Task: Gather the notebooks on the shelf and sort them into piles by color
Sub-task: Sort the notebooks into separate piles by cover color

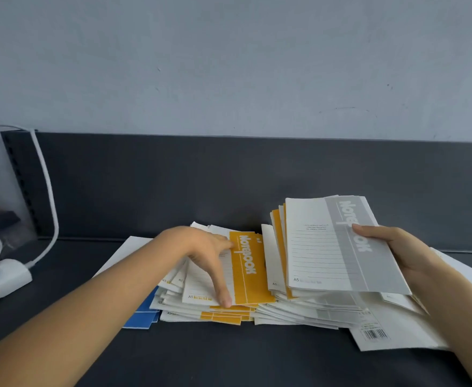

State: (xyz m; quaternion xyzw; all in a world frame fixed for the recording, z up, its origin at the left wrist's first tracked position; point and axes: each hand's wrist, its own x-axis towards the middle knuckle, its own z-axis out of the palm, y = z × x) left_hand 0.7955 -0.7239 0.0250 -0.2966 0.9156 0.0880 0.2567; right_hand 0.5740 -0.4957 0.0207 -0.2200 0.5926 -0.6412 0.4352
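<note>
I see my left hand (207,255) lying flat on the yellow notebook (246,270) that tops the left pile (201,311). The fingers are spread wide, not gripping: the thumb (222,291) presses near the notebook's front edge, by the "A5" mark, and the index finger (226,243) touches the top corner of its yellow band. This pile is loosely fanned, mostly white covers with yellow bands showing at the front edges. Blue notebooks (142,314) stick out from under its left side, lying flat on the shelf (229,356).

My right hand (399,252) holds up a stack (338,247) of notebooks, closed on its right edge with the thumb (369,230) on top of the grey band. The top one is a grey notebook (327,241), white with a grey strip reading "Notebook". Behind it in the same stack I see yellow edges (278,233), so the held stack is mixed. It is tilted, its left side raised off the pile below.

Under that stack lies a second spread of white and grey notebooks (313,311), touching the left pile at the middle. Further right, a notebook lies face down with a barcode (374,334) showing near its front corner, partly beneath my right forearm.

The shelf is dark grey with a dark back panel (229,174), a pale wall above. At the far left sits a white power strip (3,277) with a white cable (47,191) rising from it; they are well apart from the notebooks.
</note>
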